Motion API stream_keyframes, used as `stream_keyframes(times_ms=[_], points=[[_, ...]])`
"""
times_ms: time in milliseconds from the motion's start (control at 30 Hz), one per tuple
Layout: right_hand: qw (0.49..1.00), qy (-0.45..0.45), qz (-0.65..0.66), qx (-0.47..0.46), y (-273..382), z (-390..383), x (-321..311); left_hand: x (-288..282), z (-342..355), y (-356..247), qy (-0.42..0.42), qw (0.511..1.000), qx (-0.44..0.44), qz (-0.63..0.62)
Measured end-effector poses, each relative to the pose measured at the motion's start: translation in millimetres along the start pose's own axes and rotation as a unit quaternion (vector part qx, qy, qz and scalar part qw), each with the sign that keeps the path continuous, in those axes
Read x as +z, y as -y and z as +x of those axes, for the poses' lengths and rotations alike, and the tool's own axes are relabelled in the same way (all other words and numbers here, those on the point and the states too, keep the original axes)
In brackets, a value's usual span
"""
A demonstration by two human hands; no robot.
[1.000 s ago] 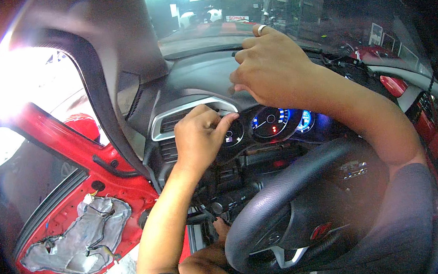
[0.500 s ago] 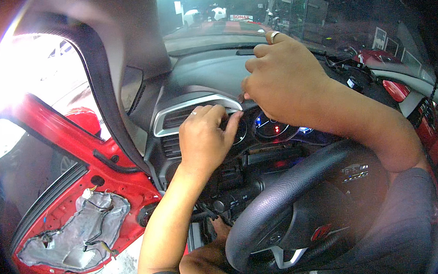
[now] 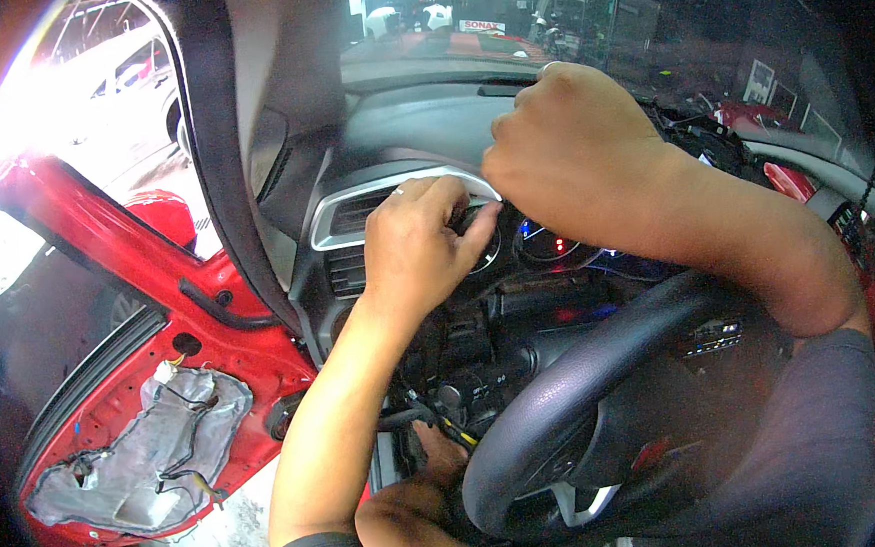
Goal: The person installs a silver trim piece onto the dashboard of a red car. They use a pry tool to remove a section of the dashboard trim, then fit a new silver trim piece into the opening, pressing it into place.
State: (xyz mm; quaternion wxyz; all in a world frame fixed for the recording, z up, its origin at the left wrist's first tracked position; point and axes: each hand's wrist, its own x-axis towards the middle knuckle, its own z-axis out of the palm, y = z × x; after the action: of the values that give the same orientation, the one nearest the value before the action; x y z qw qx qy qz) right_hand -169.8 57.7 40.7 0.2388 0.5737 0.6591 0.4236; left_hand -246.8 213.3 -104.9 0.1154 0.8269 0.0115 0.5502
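Observation:
A silver air vent trim frames the dark vent slats at the left end of the dashboard. My left hand is curled over its right part, fingers on the upper edge and thumb near its right tip. Just to the right, my right hand is closed in a fist against the dashboard top. Its fingertips are turned away, so anything in them is hidden. Below it the lit instrument cluster is partly covered by my right forearm.
The black steering wheel stands close in front of me, under my right arm. Beneath the dashboard is an opening with exposed parts. At left, the red car door is open, its inner panel off and a grey liner with loose wires showing.
My right hand's fingers have curled in tighter and the hand has dipped toward the dashboard. My left hand stays at the trim. The whole view has shifted slightly.

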Motion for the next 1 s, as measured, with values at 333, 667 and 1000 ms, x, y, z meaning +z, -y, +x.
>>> stream_keyframes(times_ms=[333, 667, 1000], points=[[0.996, 0.038, 0.079, 0.025, -29, 12, 14, -20, 19, 13, 0.062, 0.99, 0.096, 0.084], [0.995, 0.004, 0.085, 0.052, -25, -12, 16, -18, 13, 5, 0.041, 0.993, 0.087, 0.062], [0.989, 0.058, 0.128, 0.043, -17, -21, -9, -31, 23, -1, 0.139, 0.981, 0.059, 0.122]])
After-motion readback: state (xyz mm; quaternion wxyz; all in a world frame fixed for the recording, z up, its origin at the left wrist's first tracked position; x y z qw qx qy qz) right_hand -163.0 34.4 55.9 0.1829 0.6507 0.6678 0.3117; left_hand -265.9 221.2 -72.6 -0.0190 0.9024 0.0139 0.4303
